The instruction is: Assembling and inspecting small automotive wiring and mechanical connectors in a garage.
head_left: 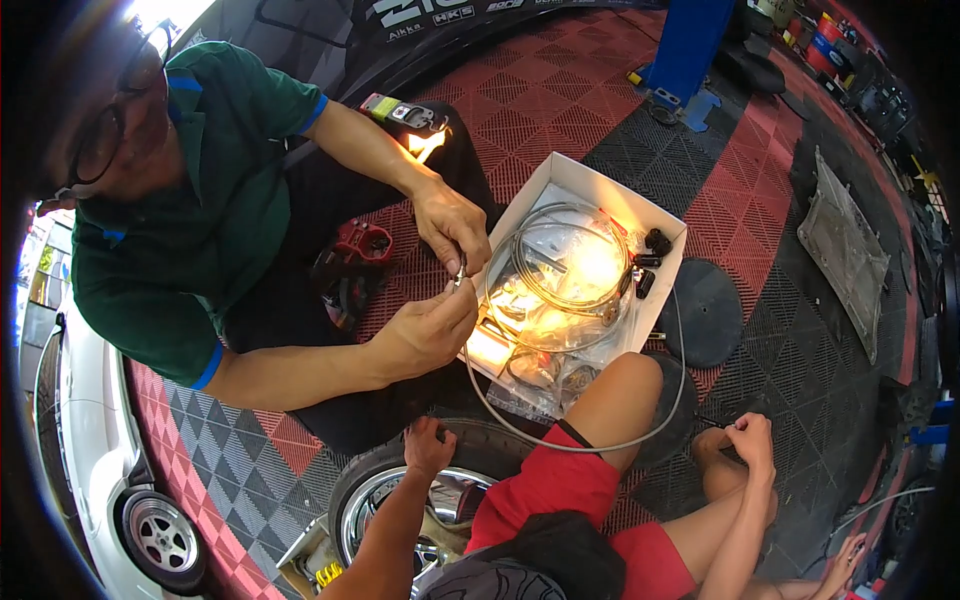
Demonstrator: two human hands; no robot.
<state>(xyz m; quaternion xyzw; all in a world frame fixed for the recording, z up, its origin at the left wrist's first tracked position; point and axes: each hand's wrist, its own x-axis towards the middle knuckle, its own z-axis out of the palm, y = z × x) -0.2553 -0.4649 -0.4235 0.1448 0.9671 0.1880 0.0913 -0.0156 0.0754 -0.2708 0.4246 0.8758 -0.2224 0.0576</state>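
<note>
My left hand [430, 447] rests at the upper edge of a tyre [350, 490] on a shiny rim, thumb apart from the loosely bent fingers, holding nothing I can see. Over by my bare foot, my right hand [750, 442] has its fingers curled together; a thin dark piece [708, 421] shows by the fingertips, too small to name. Across from me, a co-worker in a green shirt [190, 230] pinches a small metal fitting [460, 277] between both hands. From there a grey hose [530, 436] loops past my raised knee.
An open white cardboard box [655, 300] holds coiled hose [520, 240], bagged parts and black fittings. A lit work lamp [405, 115] lies by the co-worker's leg. Beyond are a round black pad [703, 312], a blue post [690, 50] and a white car [90, 440]. Another person's hand [848, 562] shows lower right.
</note>
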